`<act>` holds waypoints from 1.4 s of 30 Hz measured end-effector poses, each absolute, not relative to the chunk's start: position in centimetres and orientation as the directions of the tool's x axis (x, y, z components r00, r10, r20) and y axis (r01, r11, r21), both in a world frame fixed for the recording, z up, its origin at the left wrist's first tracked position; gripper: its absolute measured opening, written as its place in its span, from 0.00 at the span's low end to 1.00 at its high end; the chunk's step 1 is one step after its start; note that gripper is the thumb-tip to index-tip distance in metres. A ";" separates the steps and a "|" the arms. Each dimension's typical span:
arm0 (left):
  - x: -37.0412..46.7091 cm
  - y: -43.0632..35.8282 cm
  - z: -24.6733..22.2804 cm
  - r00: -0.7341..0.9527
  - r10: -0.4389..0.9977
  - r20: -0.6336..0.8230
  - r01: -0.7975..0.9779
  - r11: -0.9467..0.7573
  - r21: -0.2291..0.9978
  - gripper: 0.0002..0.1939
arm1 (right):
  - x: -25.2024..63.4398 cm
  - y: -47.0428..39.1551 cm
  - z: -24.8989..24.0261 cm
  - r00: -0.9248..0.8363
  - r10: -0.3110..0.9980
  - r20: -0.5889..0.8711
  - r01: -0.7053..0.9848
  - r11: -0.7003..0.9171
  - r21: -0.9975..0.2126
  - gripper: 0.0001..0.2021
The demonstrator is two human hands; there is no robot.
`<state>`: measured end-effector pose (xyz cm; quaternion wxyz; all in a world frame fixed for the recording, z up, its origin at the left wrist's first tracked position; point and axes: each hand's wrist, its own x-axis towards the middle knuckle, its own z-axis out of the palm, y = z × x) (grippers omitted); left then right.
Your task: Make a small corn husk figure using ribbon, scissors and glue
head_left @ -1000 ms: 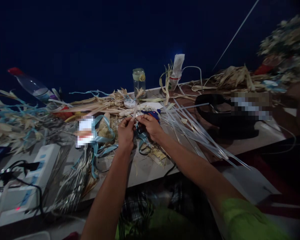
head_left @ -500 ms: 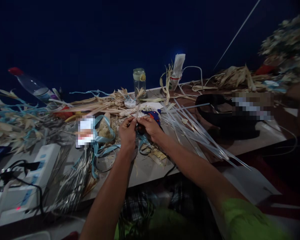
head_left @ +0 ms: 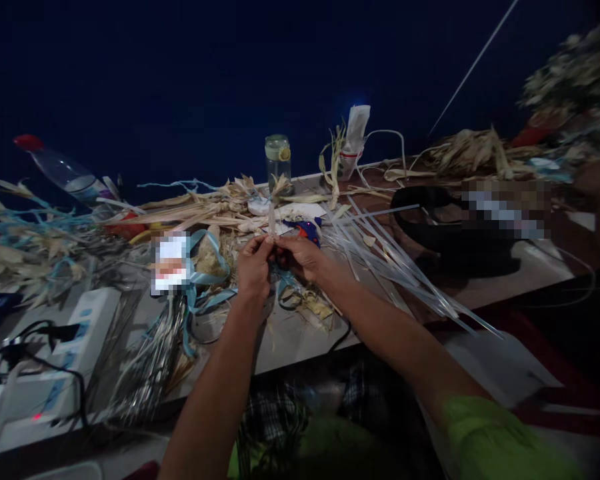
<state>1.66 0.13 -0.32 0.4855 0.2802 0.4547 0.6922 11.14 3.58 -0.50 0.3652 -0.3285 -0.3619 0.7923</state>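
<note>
Between the fingertips of both hands stands a small pale strip (head_left: 272,219), narrow and upright, which looks like dried husk. My left hand (head_left: 254,265) is closed, pinching its lower end with thumb and forefinger. Close beside it, my right hand (head_left: 300,257) pinches the same spot, its other fingers curled. Behind the right hand lies a dark blue and red cloth-like item (head_left: 307,231), partly hidden. Light blue ribbon (head_left: 211,301) loops to the left of my left hand. Dried husk scraps (head_left: 316,308) lie below my right hand.
Clear thin rods (head_left: 405,267) spread over the table's right half, some past its edge. At the left are a bundle of wires (head_left: 150,363) and a white power strip (head_left: 80,353). A lidded bottle (head_left: 279,167) and a paper cup (head_left: 349,163) stand at the back.
The pale strip now shows broader and paler above my fingertips. My right hand has shifted very slightly; both hands stay pinched together in nearly the same place.
</note>
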 end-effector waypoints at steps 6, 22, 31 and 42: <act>1.5 0.1 -0.2 -0.292 0.953 -0.083 -0.483 -0.072 0.873 0.11 | 11.7 3.8 -0.1 -0.574 0.777 -0.259 -0.238 -0.460 -0.855 0.17; 1.2 0.0 -0.9 -0.314 0.941 0.124 0.213 -0.057 0.975 0.12 | 12.2 4.6 0.0 -0.224 0.963 0.152 -0.001 0.155 -0.988 0.09; 1.0 -0.2 -0.1 -0.245 0.969 -0.011 0.017 0.016 1.000 0.15 | 12.4 4.8 0.1 -0.208 0.961 0.184 0.089 0.206 -0.975 0.11; 0.8 0.0 -0.5 -0.308 0.951 0.029 0.074 -0.006 0.997 0.12 | 12.1 4.5 -0.2 -0.296 0.953 0.056 -0.086 0.031 -0.996 0.11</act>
